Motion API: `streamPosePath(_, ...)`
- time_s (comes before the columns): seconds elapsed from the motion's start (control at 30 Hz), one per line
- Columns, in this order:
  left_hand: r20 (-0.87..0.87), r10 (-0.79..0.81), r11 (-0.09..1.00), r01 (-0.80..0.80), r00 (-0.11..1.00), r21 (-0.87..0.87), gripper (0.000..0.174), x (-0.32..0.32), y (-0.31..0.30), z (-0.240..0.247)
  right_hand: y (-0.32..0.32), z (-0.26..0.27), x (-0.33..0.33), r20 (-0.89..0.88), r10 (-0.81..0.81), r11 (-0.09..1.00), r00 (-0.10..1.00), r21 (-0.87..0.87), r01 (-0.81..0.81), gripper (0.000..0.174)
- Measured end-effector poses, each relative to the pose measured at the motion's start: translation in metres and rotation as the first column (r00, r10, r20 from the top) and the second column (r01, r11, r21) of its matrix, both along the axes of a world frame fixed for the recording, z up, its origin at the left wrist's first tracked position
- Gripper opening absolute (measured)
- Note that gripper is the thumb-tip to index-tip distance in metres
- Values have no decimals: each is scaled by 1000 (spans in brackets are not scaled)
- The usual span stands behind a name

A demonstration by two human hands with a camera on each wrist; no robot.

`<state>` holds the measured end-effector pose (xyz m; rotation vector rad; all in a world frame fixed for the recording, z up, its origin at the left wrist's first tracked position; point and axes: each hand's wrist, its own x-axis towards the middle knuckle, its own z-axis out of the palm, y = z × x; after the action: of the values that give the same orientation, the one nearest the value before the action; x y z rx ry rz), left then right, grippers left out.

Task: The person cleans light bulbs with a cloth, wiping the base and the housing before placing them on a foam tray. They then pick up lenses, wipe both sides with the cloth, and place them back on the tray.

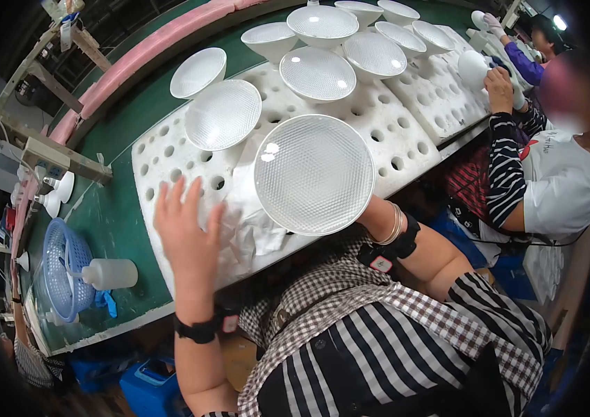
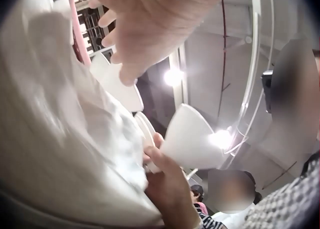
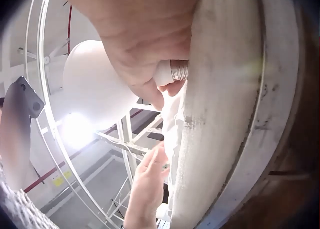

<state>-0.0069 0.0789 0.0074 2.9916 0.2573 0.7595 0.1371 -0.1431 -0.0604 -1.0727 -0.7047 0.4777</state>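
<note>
A worker's right hand (image 3: 140,44) is gripping 1 ribbed lamp (image 1: 313,174) (by its neck) above the bench's (image 1: 118,233) foam tray (image 1: 399,135), while the relaxed left hand (image 1: 187,233) is spreading its fingers over a white cloth (image 1: 256,226) just beside it.

lamps (image 1: 313,174): 12 | foam trays (image 1: 406,139): 2 | basket (image 1: 59,267): 1 | bottle (image 1: 111,273): 1

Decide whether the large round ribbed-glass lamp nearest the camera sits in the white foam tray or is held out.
Held out: the right hand grips the lamp by its screw neck, lens tilted off the foam tray.
</note>
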Motion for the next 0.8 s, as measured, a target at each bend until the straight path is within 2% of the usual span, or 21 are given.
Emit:
streamPosePath(0.03, 49, -128, 971, 135, 991, -198, 51, 2, -19, 4, -2, 0, -4, 156, -115, 984, 981, -117, 134, 62)
streamPosePath(0.07, 120, -239, 885, 267, 963, -382, 53, 3, -36, 4, -3, -1, -7, 318, -203, 937, 926, -211, 278, 62)
streamPosePath(0.1, 120, -236, 884, 265, 964, -386, 53, 6, -51, 2, -3, -4, -8, 318, -199, 937, 927, -216, 275, 62)
streamPosePath(0.17, -196, -178, 965, 133, 964, -225, 50, 13, -68, -3, -1, -12, -8, 417, -266, 939, 869, -91, 331, 64)
streamPosePath(0.2, -196, -181, 964, 134, 964, -230, 50, 14, -65, -9, -3, -11, -9, 417, -266, 938, 869, -96, 333, 64)
streamPosePath(0.27, -143, -292, 891, 215, 946, -400, 33, 21, -52, -21, -8, -1, -9, 599, -241, 897, 764, -163, 411, 66)
streamPosePath(0.3, -145, -297, 889, 218, 944, -402, 33, 18, -47, -22, -11, 2, -14, 597, -243, 895, 764, -166, 414, 66)
streamPosePath(0.33, 70, -155, 843, 169, 985, -511, 25, 15, -42, -22, -13, 6, -20, 531, -278, 898, 801, -153, 413, 66)
streamPosePath(0.37, 261, 20, 773, 150, 965, -616, 18, 14, -40, -20, -14, 11, -21, 462, -310, 900, 831, -139, 413, 67)
streamPosePath(0.4, 245, 191, 436, 142, 951, -889, 13, 11, -50, 15, -16, 17, -20, 460, -316, 898, 830, -137, 418, 67)
streamPosePath(0.43, 255, 188, 382, 168, 949, -909, 19, 1, -44, 24, -19, 22, -20, 214, -185, 952, 959, -203, 229, 67)
streamPosePath(0.47, 428, 3, 526, 363, 904, -769, 23, 1, -49, 33, -20, 27, -20, -51, -29, 977, 998, -213, 18, 67)
streamPosePath(0.5, 550, -199, 615, 540, 811, -574, 27, 2, -60, 41, -19, 31, -22, 61, -21, 971, 998, -237, 35, 58)
streamPosePath(0.53, 405, -437, 659, 593, 803, -463, 30, 5, -74, 50, -16, 22, -20, 59, -7, 972, 998, -232, 21, 58)
streamPosePath(0.57, 200, -567, 688, 593, 799, -417, 38, 10, -96, 59, -12, 6, -14, 51, 28, 974, 998, -228, -15, 54)
streamPosePath(0.6, 179, -575, 736, 601, 798, -313, 36, 17, -109, 56, -7, -2, -10, 47, 65, 973, 997, -224, -53, 50)
streamPosePath(0.63, 195, -560, 748, 593, 805, -298, 34, 28, -111, 62, -6, 26, -24, -135, -45, 995, 990, -92, 33, 46)
streamPosePath(0.67, 199, -552, 755, 587, 810, -293, 34, 40, -106, 64, -9, 12, -10, 4, -24, 986, 1000, -164, 25, 52)
streamPosePath(0.73, 209, -527, 739, 566, 823, -366, 38, 57, -96, 66, -1, 22, -30, -258, -117, 992, 959, -68, 103, 43)
streamPosePath(0.77, 225, -471, 740, 521, 853, -426, 40, 62, -89, 58, -3, 20, -21, 299, -145, 951, 943, -220, 216, 31)
streamPosePath(0.8, 236, -413, 736, 475, 879, -482, 43, 65, -81, 48, -4, 23, -21, 298, -147, 951, 943, -220, 218, 31)
